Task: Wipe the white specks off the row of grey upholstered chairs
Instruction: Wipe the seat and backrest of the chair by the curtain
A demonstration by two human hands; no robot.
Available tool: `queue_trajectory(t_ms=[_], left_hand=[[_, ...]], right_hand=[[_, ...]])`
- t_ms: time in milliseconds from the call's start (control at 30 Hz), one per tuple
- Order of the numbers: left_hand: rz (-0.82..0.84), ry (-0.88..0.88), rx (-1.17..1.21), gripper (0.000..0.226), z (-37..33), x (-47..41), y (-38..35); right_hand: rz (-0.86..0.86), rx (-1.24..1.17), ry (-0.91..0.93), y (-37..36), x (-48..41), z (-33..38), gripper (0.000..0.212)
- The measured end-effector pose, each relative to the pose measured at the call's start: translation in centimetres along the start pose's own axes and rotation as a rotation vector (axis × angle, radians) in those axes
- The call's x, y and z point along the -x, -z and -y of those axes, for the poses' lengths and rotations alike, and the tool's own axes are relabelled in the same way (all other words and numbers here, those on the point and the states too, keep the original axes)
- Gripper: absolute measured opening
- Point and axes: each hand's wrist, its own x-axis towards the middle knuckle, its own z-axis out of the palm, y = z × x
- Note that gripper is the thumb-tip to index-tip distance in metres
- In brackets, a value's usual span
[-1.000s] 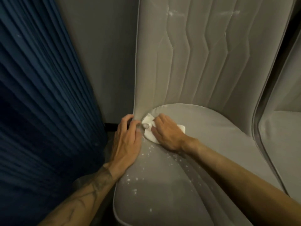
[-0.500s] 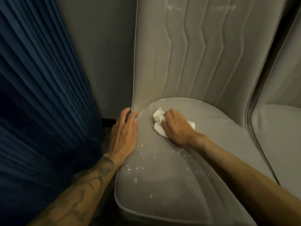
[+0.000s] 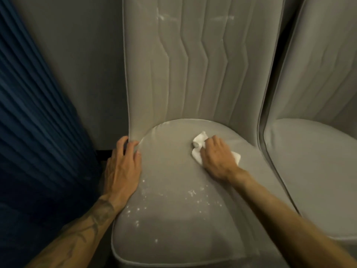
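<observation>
A grey upholstered chair (image 3: pixel 173 229) fills the middle of the view, its quilted backrest (image 3: pixel 202 64) rising behind the seat. White specks (image 3: pixel 193 196) dot the seat's middle and left front. My right hand (image 3: pixel 216 157) presses a crumpled white cloth (image 3: pixel 199 141) flat on the rear of the seat, fingers curled over it. On the seat's left edge rests my left hand (image 3: pixel 123 169), fingertips at the corner where the backrest meets the seat. Faint white smears (image 3: pixel 164 17) mark the upper backrest.
A second grey chair (image 3: pixel 313 161) stands close on the right, a narrow dark gap between the two. A pleated dark blue curtain (image 3: pixel 34 132) hangs at the left, with a grey wall (image 3: pixel 77 64) behind.
My right hand has slid the cloth rightward from the seat's rear left corner toward the middle of the rear. The left hand stays on the left edge. The view has shifted.
</observation>
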Motion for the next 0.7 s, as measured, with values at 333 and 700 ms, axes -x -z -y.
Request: queue_trajectory(t_ms=[333, 700], left_hand=[[-0.025, -0.015, -0.012, 0.034, 0.2, 0.2, -0.5], [-0.009, -0.032, -0.003, 0.03, 0.3, 0.4, -0.3]], right_hand=[[0.017, -0.004, 0.07, 1.7, 1.6, -3.8, 0.026], [-0.015, -0.08, 0.03, 1.3, 2.7, -5.8, 0.025]])
